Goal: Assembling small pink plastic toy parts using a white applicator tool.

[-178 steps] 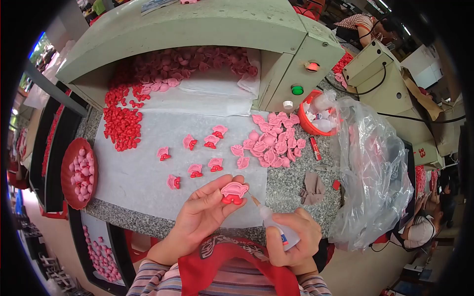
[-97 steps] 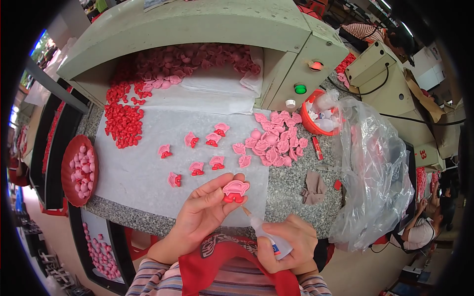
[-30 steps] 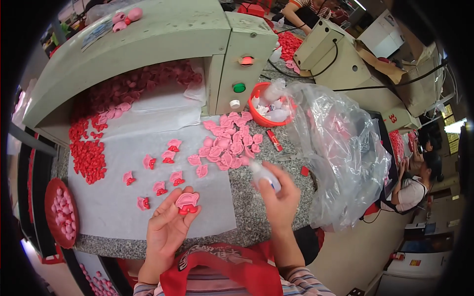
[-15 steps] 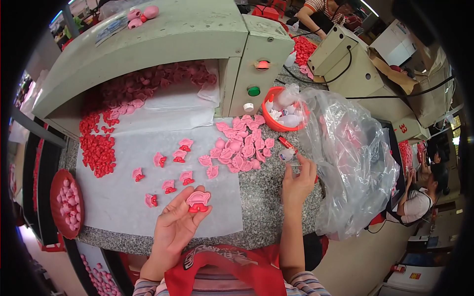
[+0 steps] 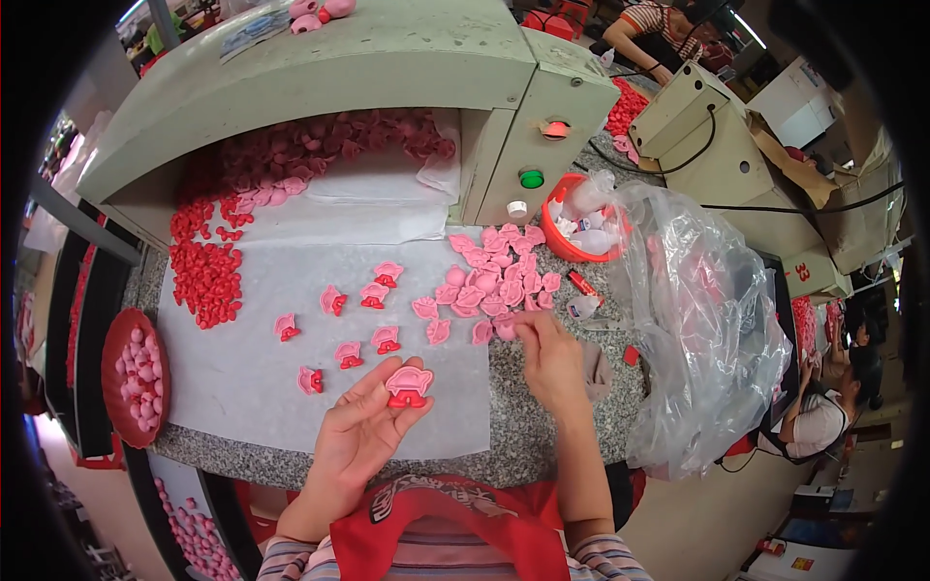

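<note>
My left hand pinches a small toy figure, a pink hollow shell joined to a red base with two feet. My right hand reaches to the near edge of a heap of pink shell pieces, its thumb and fingertips closed on a pink shell piece. Several assembled pink-and-red figures lie on the white paper sheet left of the heap. A small white bottle lies on the speckled worktop, with a red cap beside it.
A green-grey arched machine stands behind, pink pieces inside its opening. Loose red bases are piled at left, near a red dish of pink balls. At right are an orange-red bowl of bottles and a clear plastic bag.
My right hand has moved left from beside the white bottle to the pink heap, and its fingers have closed on a piece. My left hand keeps the figure. The view has shifted slightly.
</note>
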The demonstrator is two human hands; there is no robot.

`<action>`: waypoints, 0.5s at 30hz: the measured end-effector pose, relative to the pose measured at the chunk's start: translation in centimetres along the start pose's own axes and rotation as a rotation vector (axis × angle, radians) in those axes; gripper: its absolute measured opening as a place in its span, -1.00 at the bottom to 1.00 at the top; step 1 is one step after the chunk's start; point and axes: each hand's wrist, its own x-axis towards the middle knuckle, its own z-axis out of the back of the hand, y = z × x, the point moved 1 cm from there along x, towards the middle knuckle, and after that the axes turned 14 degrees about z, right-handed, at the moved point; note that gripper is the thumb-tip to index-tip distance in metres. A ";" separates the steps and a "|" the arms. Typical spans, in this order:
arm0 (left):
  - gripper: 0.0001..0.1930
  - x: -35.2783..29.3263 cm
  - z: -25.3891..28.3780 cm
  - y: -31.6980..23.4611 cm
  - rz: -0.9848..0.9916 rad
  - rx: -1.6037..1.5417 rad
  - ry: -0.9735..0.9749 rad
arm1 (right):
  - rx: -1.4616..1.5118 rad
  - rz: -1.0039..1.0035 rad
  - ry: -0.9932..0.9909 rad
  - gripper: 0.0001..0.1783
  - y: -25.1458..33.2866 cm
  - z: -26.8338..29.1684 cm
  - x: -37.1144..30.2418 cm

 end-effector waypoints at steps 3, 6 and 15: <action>-0.65 0.6 -0.1 0.0 0.028 0.007 -0.012 | 0.072 -0.093 0.223 -0.91 0.6 0.6 -1.3; -0.62 1.0 -0.5 0.4 0.090 0.000 -0.033 | -0.101 0.119 0.370 -0.91 0.0 -0.8 -2.1; -0.58 1.0 -0.4 0.9 0.109 -0.001 -0.076 | -0.107 0.005 0.148 -0.72 1.9 -2.0 -4.4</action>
